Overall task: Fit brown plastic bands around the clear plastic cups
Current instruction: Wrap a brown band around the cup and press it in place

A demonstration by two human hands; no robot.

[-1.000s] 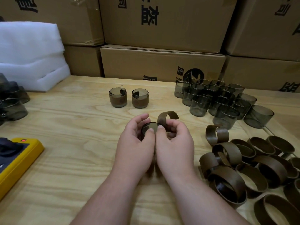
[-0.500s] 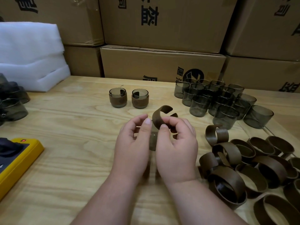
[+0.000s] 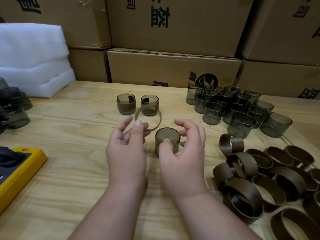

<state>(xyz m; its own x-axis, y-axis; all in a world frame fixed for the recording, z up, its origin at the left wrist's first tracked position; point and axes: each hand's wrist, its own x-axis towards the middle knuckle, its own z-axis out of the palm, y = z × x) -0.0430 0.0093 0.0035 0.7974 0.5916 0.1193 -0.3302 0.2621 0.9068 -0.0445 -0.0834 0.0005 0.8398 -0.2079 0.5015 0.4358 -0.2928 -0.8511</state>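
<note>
The clear cup [image 3: 166, 141] stood mouth-down on the tabletop [image 3: 72, 139] at the centre, with the right hand [image 3: 183, 153] curled around it, thumb on the near wall and fingers [image 3: 186, 125] arched over the far side; whether they touched the rim could not be told. At ten o'clock from the cup, the left hand [image 3: 128, 149] pinched a split brown band [image 3: 149, 118], blurred and sprung wide open, between thumb and fingers.

The band looked thin, light and springy, likely to snap shut if released, so it was probably best held near both free ends and spread over the cup. The cup seemed rigid, light and smooth, apt to slide unless steadied by its side wall.

Two banded cups [image 3: 136, 105] stood at twelve o'clock, bare cups [image 3: 233, 108] at two o'clock, loose bands [image 3: 259, 179] at four o'clock.
</note>
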